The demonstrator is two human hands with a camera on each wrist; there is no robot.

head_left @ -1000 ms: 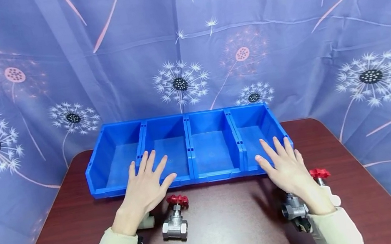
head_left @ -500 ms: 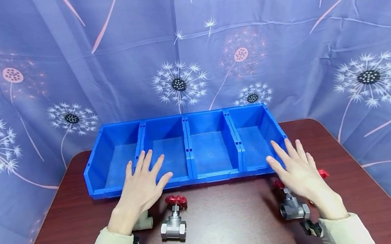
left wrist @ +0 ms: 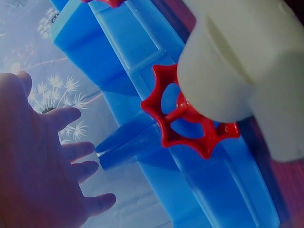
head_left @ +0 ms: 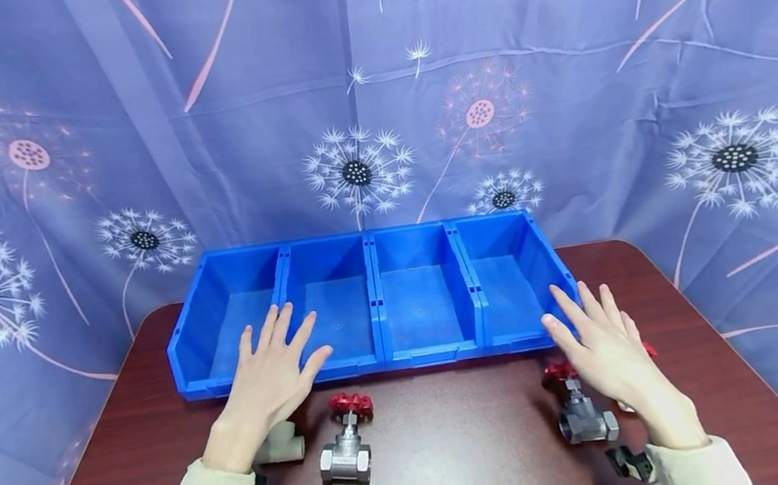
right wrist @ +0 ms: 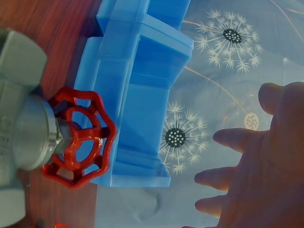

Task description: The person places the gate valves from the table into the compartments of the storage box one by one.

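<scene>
My left hand (head_left: 267,386), fingers spread, hovers over the front of the left bins and holds nothing. Under its wrist lies a pale plastic valve (head_left: 285,444), partly hidden; the left wrist view shows its red handwheel (left wrist: 164,116). A metal gate valve (head_left: 346,460) with a red handwheel lies to that hand's right. My right hand (head_left: 609,352) is likewise spread and holds nothing, near the front right bin corner. Beside it lies a second metal gate valve (head_left: 586,421), its red handwheel (right wrist: 88,142) large in the right wrist view. Another red-handled valve is mostly hidden beneath this hand.
A row of several joined blue bins (head_left: 428,350) stands along the back of the brown table (head_left: 458,450). A patterned blue curtain (head_left: 346,56) hangs behind. Black wrist-camera mounts (head_left: 629,462) show below the sleeves.
My right hand has moved right and slightly towards me, uncovering more of the right metal valve. The left hand has drifted a little left and towards me. The valves stay in place.
</scene>
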